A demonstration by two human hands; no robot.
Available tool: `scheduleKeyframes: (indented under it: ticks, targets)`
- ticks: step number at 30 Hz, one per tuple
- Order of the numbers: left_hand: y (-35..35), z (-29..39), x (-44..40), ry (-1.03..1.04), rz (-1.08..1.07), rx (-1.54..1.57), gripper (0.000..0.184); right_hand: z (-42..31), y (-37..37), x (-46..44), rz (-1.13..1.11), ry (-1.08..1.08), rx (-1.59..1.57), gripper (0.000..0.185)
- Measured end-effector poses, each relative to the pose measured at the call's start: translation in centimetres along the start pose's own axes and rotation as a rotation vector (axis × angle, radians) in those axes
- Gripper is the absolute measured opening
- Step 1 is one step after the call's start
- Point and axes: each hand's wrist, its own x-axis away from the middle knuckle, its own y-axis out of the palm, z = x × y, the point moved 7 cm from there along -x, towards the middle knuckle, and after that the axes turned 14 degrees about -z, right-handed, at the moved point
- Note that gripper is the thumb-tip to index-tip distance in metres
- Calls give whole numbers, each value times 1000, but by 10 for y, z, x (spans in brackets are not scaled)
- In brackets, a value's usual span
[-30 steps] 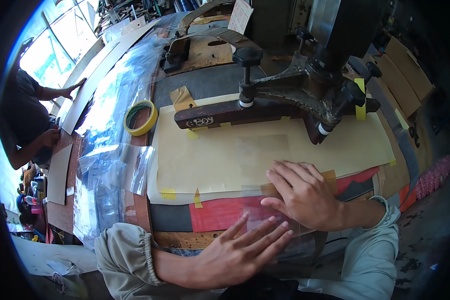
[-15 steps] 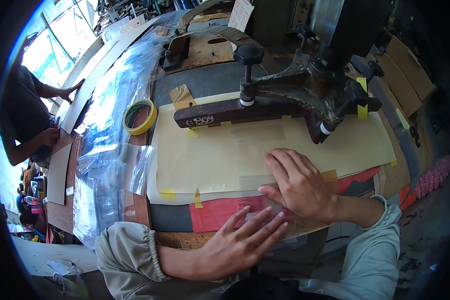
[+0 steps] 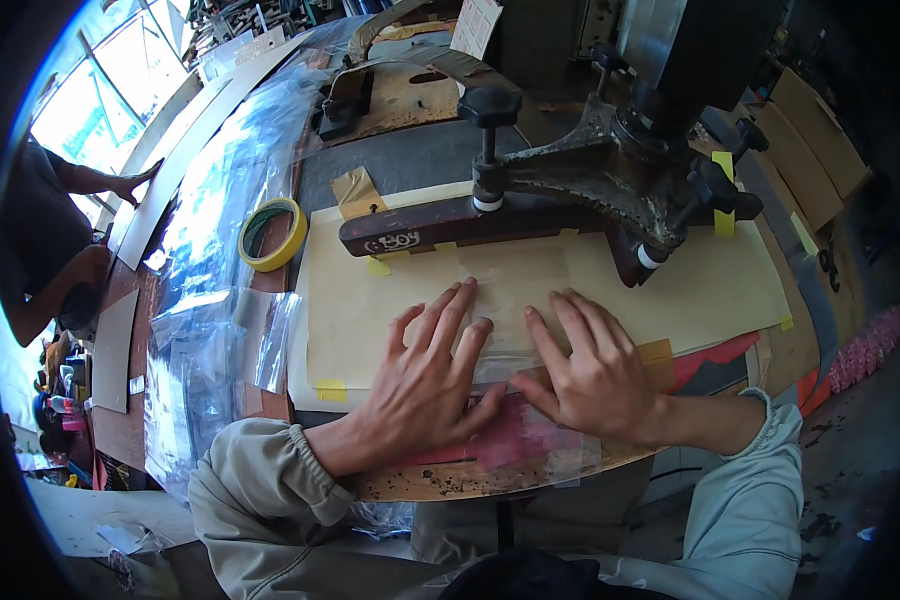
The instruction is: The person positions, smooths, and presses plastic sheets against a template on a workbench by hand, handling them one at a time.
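Note:
My left hand (image 3: 420, 385) lies open on the cream sheet (image 3: 390, 320), its fingers spread and pointing away from me. To its right, my right hand (image 3: 602, 385) also rests open, palm down, with its thumb near my left thumb. Between and under the hands is a clear plastic film (image 3: 510, 368), whose near end hangs over the red sheet (image 3: 515, 430) at the board's front edge. Its outline under my palms is hidden. Just beyond my fingers a dark bar (image 3: 430, 228) marked with white writing crosses the cream sheet, fixed beneath a black metal machine arm (image 3: 570, 170).
A yellow tape roll (image 3: 295, 245) stands left of the cream sheet, beside a heap of clear plastic bags (image 3: 205, 345). At the far left another person (image 3: 45, 230) touches a long grey board (image 3: 155, 215). Cardboard (image 3: 805, 150) leans at the right.
My left hand has moved up and forward from the near edge onto the cream sheet. My right hand stays nearly in place. The other person's arms have shifted slightly.

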Motion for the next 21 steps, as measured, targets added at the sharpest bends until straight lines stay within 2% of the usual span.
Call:
scheduleKeyframes:
  ticks: [17, 21]
  targets:
    - [8, 1, -3, 42, -120, 62, 51, -3, 4, 2, -17, -38, 2, 63]
    - [7, -1, -2, 11, -94, 28, 57, -3, 4, 2, -22, -42, 4, 63]
